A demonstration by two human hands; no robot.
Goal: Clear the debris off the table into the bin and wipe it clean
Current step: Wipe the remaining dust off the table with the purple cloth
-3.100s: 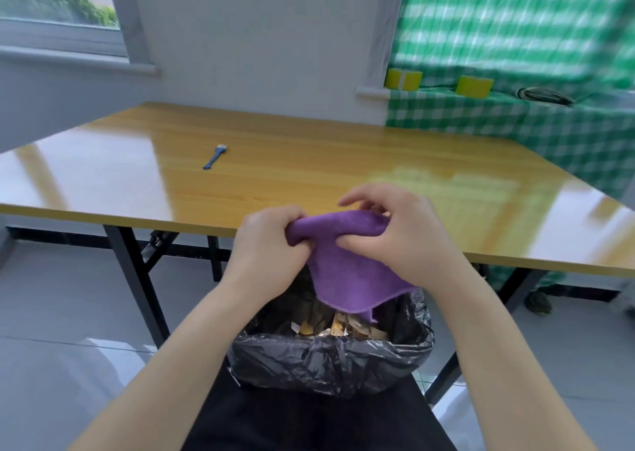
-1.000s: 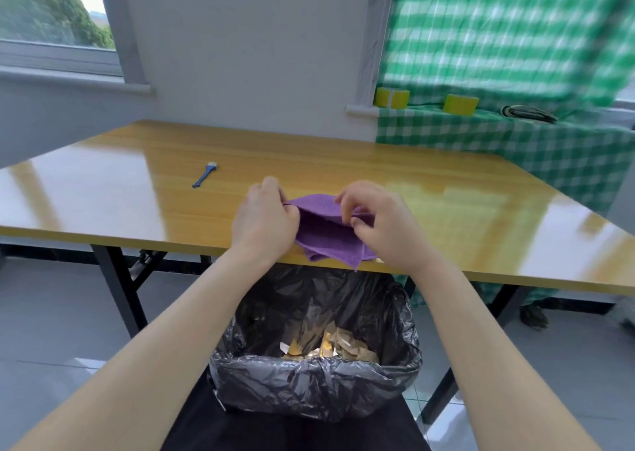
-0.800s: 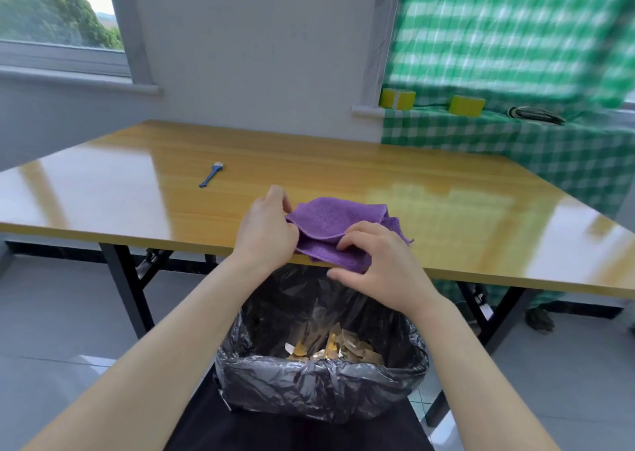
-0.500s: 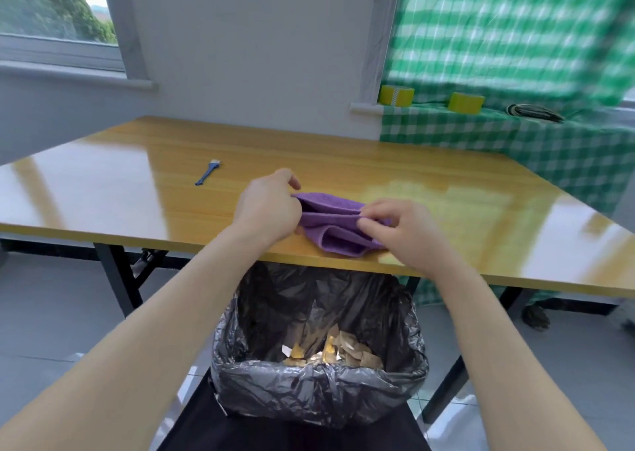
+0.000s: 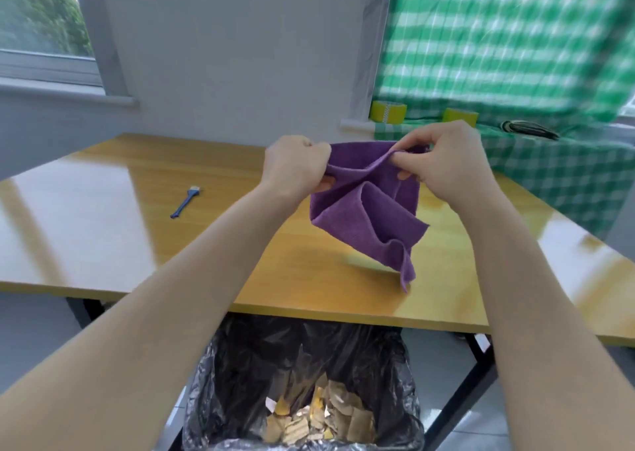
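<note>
The wooden table (image 5: pixel 103 244) spanned mid-frame. Below its near edge, bottom centre, stood the black-lined bin (image 5: pixel 395 364) holding paper scraps (image 5: pixel 319 419). The purple cloth (image 5: pixel 364 217) hung above the tabletop at centre, gripped by the left hand (image 5: pixel 292 169) and pinched by the right hand (image 5: pixel 446 162). A small blue brush (image 5: pixel 185 201) lay left of centre.

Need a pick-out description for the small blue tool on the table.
Find the glossy yellow wooden table. On its left part, well left of the purple cloth, lies a slim blue-handled tool with a pale tip. Nothing else lying there is blue.
</note>
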